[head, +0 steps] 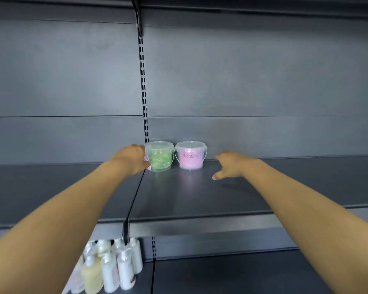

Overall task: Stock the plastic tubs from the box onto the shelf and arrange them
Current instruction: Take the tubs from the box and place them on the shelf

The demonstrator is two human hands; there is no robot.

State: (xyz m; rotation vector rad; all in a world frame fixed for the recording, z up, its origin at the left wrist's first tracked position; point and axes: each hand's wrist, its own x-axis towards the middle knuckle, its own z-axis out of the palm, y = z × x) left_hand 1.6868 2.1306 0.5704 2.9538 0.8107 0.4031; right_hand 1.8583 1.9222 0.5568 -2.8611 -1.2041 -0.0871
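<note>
Two clear plastic tubs stand side by side at the back of the dark grey shelf (200, 198), against the rear panel. The green-filled tub (160, 157) is on the left and my left hand (132, 159) grips its left side, thumb at its lower front. The pink-filled tub (191, 155), with a pink label and a thin handle, stands just to its right. My right hand (229, 164) hovers over the shelf to the right of the pink tub, fingers spread and relaxed, touching nothing. No box is in view.
A slotted upright (143, 92) runs up the back panel behind the green tub. A seam splits the shelf into two boards. On the lower shelf at bottom left stand several white and cream pump bottles (113, 270). Another shelf hangs overhead.
</note>
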